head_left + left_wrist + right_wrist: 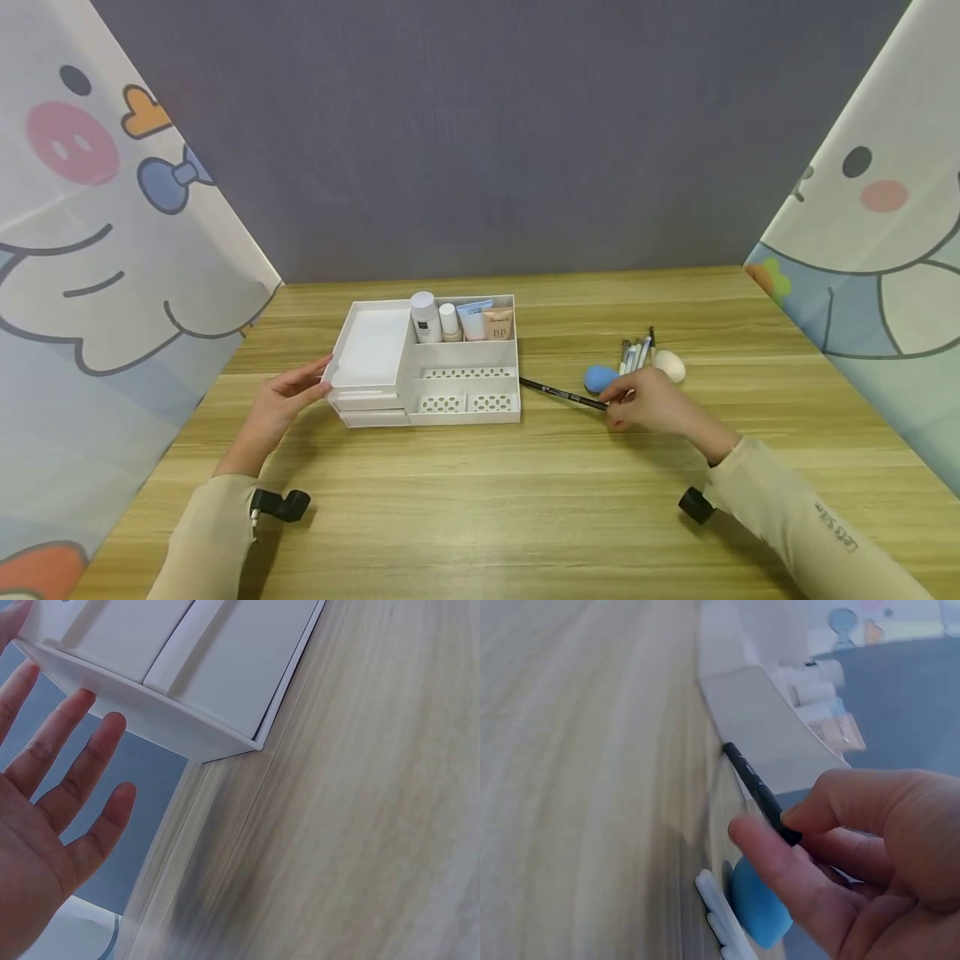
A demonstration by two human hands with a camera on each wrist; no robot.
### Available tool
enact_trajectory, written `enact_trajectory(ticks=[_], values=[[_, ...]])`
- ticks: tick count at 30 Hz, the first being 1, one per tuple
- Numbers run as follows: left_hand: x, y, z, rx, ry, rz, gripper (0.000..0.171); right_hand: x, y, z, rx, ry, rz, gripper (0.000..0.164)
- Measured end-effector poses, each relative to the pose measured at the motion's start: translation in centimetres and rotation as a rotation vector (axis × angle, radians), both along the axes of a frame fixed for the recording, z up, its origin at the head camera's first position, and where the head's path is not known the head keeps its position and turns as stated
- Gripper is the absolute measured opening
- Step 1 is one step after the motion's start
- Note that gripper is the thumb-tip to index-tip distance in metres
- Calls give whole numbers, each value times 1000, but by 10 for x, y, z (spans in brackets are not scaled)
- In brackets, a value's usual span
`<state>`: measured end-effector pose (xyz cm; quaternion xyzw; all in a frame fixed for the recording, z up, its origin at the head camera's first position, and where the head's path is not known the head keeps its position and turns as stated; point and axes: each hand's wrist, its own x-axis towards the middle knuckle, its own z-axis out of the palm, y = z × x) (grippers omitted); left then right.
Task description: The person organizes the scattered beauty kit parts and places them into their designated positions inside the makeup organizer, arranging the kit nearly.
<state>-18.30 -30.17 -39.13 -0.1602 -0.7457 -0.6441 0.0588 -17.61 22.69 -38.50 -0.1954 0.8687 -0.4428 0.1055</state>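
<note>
Between thumb and fingers my right hand (pixel 647 402) pinches a slim black makeup pen (pixel 558 392). The pen slants left, its far tip at the right wall of a white cosmetics organizer (pixel 408 377). Straight, spread fingers of my left hand (pixel 288 398) touch the organizer's left side, the thumb near its front corner. A white bottle (pixel 427 321), a smaller white-capped bottle (pixel 450 323), a pale blue tube (pixel 474 320) and a beige BB tube (pixel 497 325) stand in its back compartment. Beside my right hand lie a blue makeup sponge (pixel 600 378) and a white sponge (pixel 670 365).
Several thin pens or brushes (pixel 636 354) lie between the two sponges on the wooden table (pixel 480 508). Two drawers (pixel 371 408) are closed at the organizer's front left. A grey panel (pixel 480 150) rises behind the table, with cartoon-printed panels (pixel 112 208) at both sides.
</note>
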Motion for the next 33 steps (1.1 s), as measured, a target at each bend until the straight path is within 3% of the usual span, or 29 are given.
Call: enact_trajectory(ticks=[5, 10, 22, 33], values=[[1, 0, 1, -8, -5, -1, 42, -8, 10, -3, -203, -183, 0, 26], [2, 0, 2, -25, -19, 6, 42, -12, 19, -5, -314, -262, 9, 29], [2, 0, 1, -13, -9, 4, 42, -14, 29, -4, -478, -328, -49, 32], [1, 0, 1, -11, -3, 8, 41, -13, 34, 6, -696, -361, -89, 21]])
